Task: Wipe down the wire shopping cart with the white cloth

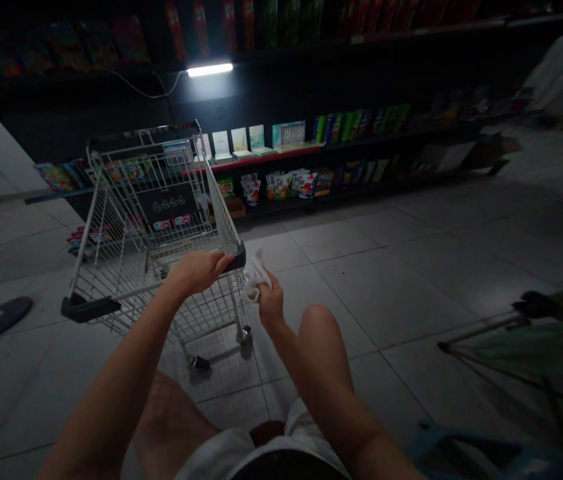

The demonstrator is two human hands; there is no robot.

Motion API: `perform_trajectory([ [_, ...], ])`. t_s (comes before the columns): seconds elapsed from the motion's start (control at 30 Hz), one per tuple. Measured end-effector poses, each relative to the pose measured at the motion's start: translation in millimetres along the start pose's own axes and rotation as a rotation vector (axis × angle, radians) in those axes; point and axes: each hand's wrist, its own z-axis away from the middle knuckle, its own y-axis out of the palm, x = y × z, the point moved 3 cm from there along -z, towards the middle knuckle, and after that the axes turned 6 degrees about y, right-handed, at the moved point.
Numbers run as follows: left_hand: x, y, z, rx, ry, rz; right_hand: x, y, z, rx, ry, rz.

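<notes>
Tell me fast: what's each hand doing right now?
Left hand: closed on the near edge of the shopping cart.
Right hand: closed, holding a crumpled white cloth.

"How many hands?"
"Two: one left hand [198, 270], one right hand [272, 300]."
"Carts?"
"One cart [168, 205]. Two wheels [200, 363] show plainly on it, and two black corners [88, 308]."
"Cloths?"
"Just one cloth [254, 279]."
"Lamps?"
"One lamp [210, 69]."
"And on the shelves?"
"Four upright booklets [240, 140], one boxed set [288, 135], and four red packs [200, 27] in the group above the lamp."
"The bags [304, 183] and cans [346, 125]?"
"Several of each; too dim and crowded for an exact number."
"Floor?"
"One round base [1, 319] and one chair [536, 353]."
</notes>
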Motion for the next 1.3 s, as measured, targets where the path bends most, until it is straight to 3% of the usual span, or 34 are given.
perform_trajectory([
  [0.1,-1,-0.1,0,-0.006,0.006,-0.01,37,31,5,0.028,-0.239,0.161],
  [0.2,-1,-0.7,1,-0.017,0.014,-0.039,34,41,28,0.09,-0.438,0.371],
  [0.3,1,-1.5,6,-0.022,0.009,-0.07,21,30,40,0.245,-0.518,0.528],
  [0.37,2,-1.3,9,-0.02,0.013,-0.083,28,16,35,0.311,-0.511,0.548],
  [0.47,2,0.3,13,-0.02,0.04,-0.098,71,-4,10,0.173,-0.561,0.423],
  [0.53,1,1.6,14,-0.025,0.056,-0.109,106,-2,-11,0.208,-0.685,0.366],
  [0.63,-1,1.6,17,-0.051,0.069,-0.13,138,28,-49,0.649,-0.848,0.468],
  [0.7,-1,0.9,19,-0.056,0.069,-0.145,144,55,-82,0.854,-0.852,0.587],
  [0.83,-2,0.0,24,-0.049,0.066,-0.155,144,108,-146,0.926,-0.824,0.735],
  [0.97,-2,0.3,29,-0.042,0.074,-0.158,142,137,-170,0.844,-0.823,0.815],
  [1.1,3,1.0,40,-0.018,0.067,-0.179,139,131,-143,0.844,-0.88,0.866],
  [1.3,19,1.7,71,-0.016,0.081,-0.154,149,91,-47,0.957,-1.024,0.759],
])
